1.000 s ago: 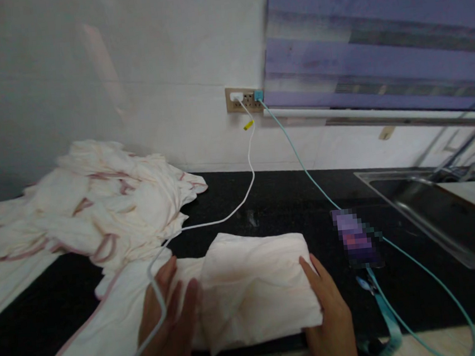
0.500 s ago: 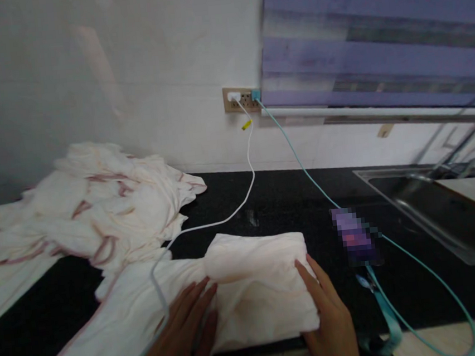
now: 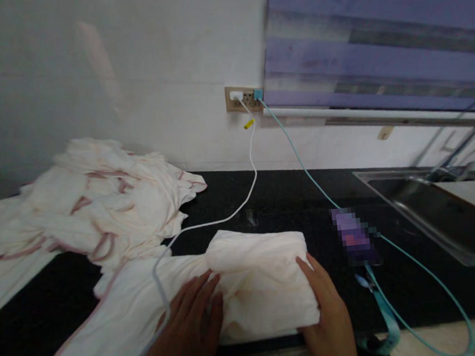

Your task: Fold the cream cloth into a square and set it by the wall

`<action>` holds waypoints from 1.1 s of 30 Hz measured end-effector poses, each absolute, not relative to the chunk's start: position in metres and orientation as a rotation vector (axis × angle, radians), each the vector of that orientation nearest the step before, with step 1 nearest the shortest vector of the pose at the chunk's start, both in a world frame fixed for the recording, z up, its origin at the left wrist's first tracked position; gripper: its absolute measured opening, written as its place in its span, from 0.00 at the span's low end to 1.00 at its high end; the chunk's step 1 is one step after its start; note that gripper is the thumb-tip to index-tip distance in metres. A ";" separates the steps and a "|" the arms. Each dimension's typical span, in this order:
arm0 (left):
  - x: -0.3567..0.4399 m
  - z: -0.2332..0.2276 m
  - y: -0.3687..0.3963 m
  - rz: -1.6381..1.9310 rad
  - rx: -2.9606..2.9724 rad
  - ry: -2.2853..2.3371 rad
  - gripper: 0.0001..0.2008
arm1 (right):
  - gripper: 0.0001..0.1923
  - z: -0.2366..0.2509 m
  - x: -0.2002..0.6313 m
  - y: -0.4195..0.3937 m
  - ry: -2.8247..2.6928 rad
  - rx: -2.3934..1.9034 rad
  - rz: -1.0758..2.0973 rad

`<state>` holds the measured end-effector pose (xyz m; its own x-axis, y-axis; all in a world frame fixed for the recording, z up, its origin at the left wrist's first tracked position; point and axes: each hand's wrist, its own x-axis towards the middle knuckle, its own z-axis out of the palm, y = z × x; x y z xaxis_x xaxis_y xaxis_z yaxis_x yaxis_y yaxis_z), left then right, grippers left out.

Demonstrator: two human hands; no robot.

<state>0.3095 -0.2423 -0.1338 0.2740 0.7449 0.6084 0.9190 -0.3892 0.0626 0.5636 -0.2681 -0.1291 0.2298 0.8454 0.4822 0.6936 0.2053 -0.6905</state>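
Folded white cloth is lying along black countertop's front edge, unfolded stretch trailing left toward crumpled cloth heap near back edge. Left hand is resting palm-down beside fold's left side, fingers slightly parted, pinching nothing visible. Right hand is cupping fold's right end; whether thumb is clamping, cannot tell. White cable is crossing unfolded stretch. Sink is sitting farther right.

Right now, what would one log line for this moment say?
left hand: on white cloth; right hand: on its folded right end; rumpled cloth pile: counter, left; teal cable: in wall socket
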 end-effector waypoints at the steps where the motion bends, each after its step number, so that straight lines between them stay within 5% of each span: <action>1: 0.309 -0.133 -0.242 -0.808 -2.234 -1.536 0.19 | 0.33 -0.130 0.565 -0.270 -1.523 -1.519 0.194; 24: 0.310 -0.144 -0.246 -0.994 -2.119 -1.564 0.17 | 0.40 -0.149 0.573 -0.269 -1.628 -1.492 0.152; 33: 0.305 -0.136 -0.250 -1.279 -2.149 -1.724 0.15 | 0.47 -0.131 0.578 -0.281 -1.493 -1.360 0.570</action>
<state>0.3049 -0.2503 -0.1361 0.0038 0.7570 0.6534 0.8449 -0.3520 0.4029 0.5775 -0.2806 -0.1313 0.1278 0.9281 0.3497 0.4584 0.2574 -0.8506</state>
